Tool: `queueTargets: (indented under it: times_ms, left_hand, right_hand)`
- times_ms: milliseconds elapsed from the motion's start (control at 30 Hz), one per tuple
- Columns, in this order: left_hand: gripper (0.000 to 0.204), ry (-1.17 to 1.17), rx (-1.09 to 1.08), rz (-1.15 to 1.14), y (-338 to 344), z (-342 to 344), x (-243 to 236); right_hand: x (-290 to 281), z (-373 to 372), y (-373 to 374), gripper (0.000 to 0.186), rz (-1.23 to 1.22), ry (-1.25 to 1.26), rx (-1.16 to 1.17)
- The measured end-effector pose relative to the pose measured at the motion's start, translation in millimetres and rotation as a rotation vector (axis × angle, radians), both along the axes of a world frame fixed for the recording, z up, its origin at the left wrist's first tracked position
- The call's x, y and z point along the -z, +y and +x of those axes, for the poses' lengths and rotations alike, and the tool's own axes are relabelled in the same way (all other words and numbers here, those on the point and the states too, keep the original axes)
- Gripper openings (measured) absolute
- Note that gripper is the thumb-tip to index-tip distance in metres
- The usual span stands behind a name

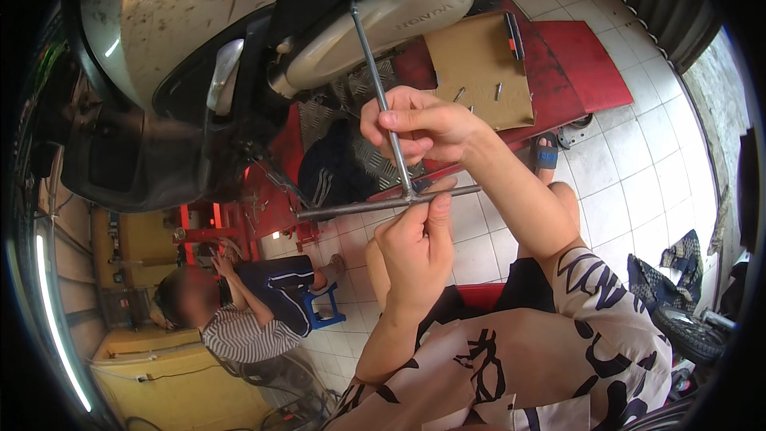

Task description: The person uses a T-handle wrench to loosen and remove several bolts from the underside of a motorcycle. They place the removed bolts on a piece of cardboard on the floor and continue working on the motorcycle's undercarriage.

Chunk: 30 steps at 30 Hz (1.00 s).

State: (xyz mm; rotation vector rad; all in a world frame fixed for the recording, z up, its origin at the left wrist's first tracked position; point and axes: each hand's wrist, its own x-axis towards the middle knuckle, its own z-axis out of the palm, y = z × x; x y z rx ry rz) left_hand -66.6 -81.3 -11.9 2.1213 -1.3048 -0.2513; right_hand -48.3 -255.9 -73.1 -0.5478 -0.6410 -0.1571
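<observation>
A long steel T-handle wrench (369,60) reaches from my hands up to the silver engine-side cover (391,20) of a scooter. Its tip meets the cover's upper left edge; the exact fastener there is too small to make out. My right hand (431,124) is curled round the shaft about two-thirds of the way down, thumb against the metal. Below it, my left hand (419,247) grips the wrench where the shaft joins the crossbar, the bar running out on both sides of the fingers.
On a red lift platform (578,64), a cardboard sheet (479,48) bears several loose bolts (499,92). The scooter's grey body panel (171,16) fills the upper left. At lower left a person in a striped shirt (251,335) sits near a blue stool (323,309). A wheel (690,334) lies at right.
</observation>
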Motion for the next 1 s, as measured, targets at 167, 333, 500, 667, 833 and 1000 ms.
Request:
queueTargets:
  times_ms: [167, 333, 500, 667, 833, 1000]
  left_hand:
    - [0.046, 0.096, 0.057, -0.306, 2.5, -15.9, -4.2]
    - [0.064, 0.121, 0.064, -0.071, 20.1, -6.4, 17.9]
    - [0.066, -0.043, 0.298, -0.154, 8.4, -13.3, 8.0]
    - [0.061, 0.068, -0.064, -0.294, 11.3, -22.9, -0.1]
    - [0.066, 0.022, 0.206, -0.099, 8.5, -27.4, 3.0]
    - [0.071, 0.059, -0.055, -0.271, 13.2, -24.9, -6.8]
  right_hand:
    - [2.2, -0.5, -7.0, 0.027, 0.039, 0.001, 0.072]
    - [-0.3, -3.5, -6.3, 0.027, 0.164, 0.012, 0.058]
    - [-5.9, -0.6, 0.7, 0.029, 0.128, 0.057, 0.136]
    - [-2.7, -2.5, -4.3, 0.025, 0.162, 0.084, 0.143]
    - [-2.8, 3.9, 1.0, 0.025, 0.176, 0.097, 0.179]
    - [-2.9, 0.2, -2.7, 0.025, 0.187, 0.106, 0.232]
